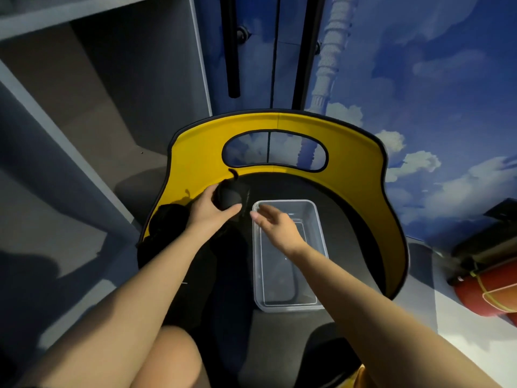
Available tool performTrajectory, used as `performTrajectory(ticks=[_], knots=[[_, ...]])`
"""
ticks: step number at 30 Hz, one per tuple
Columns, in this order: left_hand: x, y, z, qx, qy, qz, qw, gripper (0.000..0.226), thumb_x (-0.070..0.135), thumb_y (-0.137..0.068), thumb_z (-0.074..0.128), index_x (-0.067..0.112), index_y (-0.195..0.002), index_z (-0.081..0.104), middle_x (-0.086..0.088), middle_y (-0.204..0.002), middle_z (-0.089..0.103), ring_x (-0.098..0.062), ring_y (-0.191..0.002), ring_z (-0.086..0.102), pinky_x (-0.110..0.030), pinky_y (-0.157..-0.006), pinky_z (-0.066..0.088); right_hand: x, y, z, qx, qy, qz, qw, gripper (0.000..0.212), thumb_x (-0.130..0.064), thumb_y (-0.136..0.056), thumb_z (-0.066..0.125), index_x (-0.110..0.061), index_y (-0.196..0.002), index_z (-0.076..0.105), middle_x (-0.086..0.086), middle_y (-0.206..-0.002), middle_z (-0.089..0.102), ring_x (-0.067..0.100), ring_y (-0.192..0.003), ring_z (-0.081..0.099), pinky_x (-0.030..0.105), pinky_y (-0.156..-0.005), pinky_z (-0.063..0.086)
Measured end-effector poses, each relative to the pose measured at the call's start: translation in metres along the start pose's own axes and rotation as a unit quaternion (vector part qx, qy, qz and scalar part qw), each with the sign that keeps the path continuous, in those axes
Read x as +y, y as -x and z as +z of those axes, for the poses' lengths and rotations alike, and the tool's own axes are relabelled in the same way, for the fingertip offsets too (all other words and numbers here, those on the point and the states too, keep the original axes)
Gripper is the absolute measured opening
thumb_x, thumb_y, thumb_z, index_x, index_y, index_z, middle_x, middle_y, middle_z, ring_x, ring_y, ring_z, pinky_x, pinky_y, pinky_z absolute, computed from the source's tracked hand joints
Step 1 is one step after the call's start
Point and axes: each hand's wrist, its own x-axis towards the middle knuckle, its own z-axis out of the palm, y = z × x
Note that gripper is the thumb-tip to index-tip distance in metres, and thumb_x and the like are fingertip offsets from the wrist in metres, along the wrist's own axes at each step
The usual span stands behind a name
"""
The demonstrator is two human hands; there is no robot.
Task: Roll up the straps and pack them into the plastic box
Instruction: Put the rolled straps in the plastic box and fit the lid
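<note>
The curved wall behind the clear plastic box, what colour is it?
Yellow curved wall with a dark edge, seen from the head camera.

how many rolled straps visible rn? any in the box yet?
1. One black rolled-up strap is gripped in the left hand, left of the clear plastic box. None visible in the box. More straps may sit in the dark pile at left.

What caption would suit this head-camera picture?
Left hand grips a rolled black strap beside the clear plastic box; open right hand hovers above it.
</note>
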Motion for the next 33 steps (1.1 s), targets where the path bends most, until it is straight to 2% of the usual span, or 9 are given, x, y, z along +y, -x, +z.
performTrajectory(ticks=[3,5,7,8,13,16,19,24,33], knots=[[0.02,0.003,-0.004,-0.07,0.069,0.043,0.994,0.076,0.028,-0.067,0.082,0.024,-0.133,0.044,-0.001,-0.133,0.054,-0.019,-0.124,0.05,-0.043,-0.105,0.042,-0.018,0.0,-0.004,0.01,-0.126,-0.008,0.992,0.054,-0.032,-0.089,0.061,-0.008,-0.135,0.047,0.006,-0.128,0.059,0.015,-0.116,0.057,0.031,-0.099,0.045],[0.034,0.005,0.0,-0.093,0.077,0.067,0.99,0.073,0.02,-0.068,0.082,0.024,-0.131,0.045,-0.001,-0.13,0.056,-0.017,-0.122,0.051,-0.04,-0.104,0.042,-0.029,0.002,-0.015,0.023,-0.177,-0.035,0.983,0.036,-0.023,-0.088,0.063,-0.007,-0.12,0.059,0.006,-0.109,0.068,0.014,-0.099,0.064,0.032,-0.092,0.05],[0.045,0.008,0.008,-0.114,0.084,0.081,0.987,0.073,0.018,-0.068,0.082,0.025,-0.13,0.044,-0.002,-0.13,0.056,-0.016,-0.122,0.051,-0.039,-0.104,0.043,-0.035,0.005,-0.033,0.042,-0.164,-0.051,0.984,0.018,-0.017,-0.086,0.067,-0.013,-0.103,0.066,0.0,-0.094,0.071,0.006,-0.085,0.067,0.023,-0.081,0.053],[0.049,0.009,0.013,-0.128,0.083,0.083,0.985,0.074,0.018,-0.068,0.082,0.024,-0.13,0.043,-0.002,-0.132,0.055,-0.017,-0.123,0.05,-0.04,-0.104,0.043,-0.035,0.007,-0.042,0.048,-0.152,-0.053,0.986,0.018,-0.016,-0.084,0.069,-0.015,-0.101,0.066,-0.001,-0.093,0.071,0.003,-0.084,0.068,0.019,-0.079,0.052],[0.053,0.01,0.04,-0.194,0.022,0.077,0.978,0.073,0.004,-0.073,0.077,0.011,-0.136,0.041,-0.01,-0.14,0.048,-0.023,-0.129,0.046,-0.035,-0.105,0.042,-0.009,0.007,-0.074,0.058,0.035,-0.03,0.997,0.053,-0.035,-0.066,0.082,-0.018,-0.113,0.063,0.001,-0.108,0.07,0.013,-0.102,0.065,0.033,-0.093,0.051],[0.051,0.01,0.059,-0.199,-0.039,0.065,0.977,0.068,0.001,-0.075,0.074,0.009,-0.136,0.045,-0.01,-0.135,0.052,-0.024,-0.125,0.05,-0.034,-0.102,0.042,0.01,0.005,-0.075,0.074,0.13,-0.008,0.989,0.055,-0.024,-0.069,0.082,-0.014,-0.119,0.06,0.002,-0.112,0.068,0.014,-0.106,0.063,0.026,-0.092,0.047],[0.045,0.008,0.076,-0.191,-0.058,0.042,0.979,0.067,0.0,-0.077,0.071,0.011,-0.137,0.044,-0.011,-0.136,0.051,-0.025,-0.127,0.048,-0.035,-0.104,0.04,0.022,0.0,-0.07,0.09,0.148,0.01,0.985,0.056,-0.015,-0.072,0.079,-0.014,-0.124,0.057,0.004,-0.115,0.066,0.018,-0.108,0.061,0.02,-0.088,0.043],[0.031,0.004,0.093,-0.189,-0.048,0.001,0.981,0.063,-0.004,-0.079,0.066,0.009,-0.137,0.044,-0.012,-0.137,0.05,-0.025,-0.127,0.047,-0.032,-0.104,0.038,0.039,-0.011,-0.057,0.093,0.192,0.033,0.977,0.057,-0.014,-0.072,0.077,-0.011,-0.125,0.055,0.01,-0.114,0.066,0.024,-0.109,0.06,0.028,-0.089,0.046],[0.023,0.004,0.099,-0.192,-0.094,0.007,0.977,0.064,0.006,-0.085,0.063,0.014,-0.143,0.035,-0.011,-0.14,0.046,-0.026,-0.128,0.045,-0.035,-0.106,0.039,0.036,-0.015,-0.055,0.08,0.237,0.071,0.966,0.058,-0.016,-0.076,0.076,-0.007,-0.127,0.05,0.014,-0.12,0.062,0.027,-0.113,0.057,0.027,-0.087,0.042]])
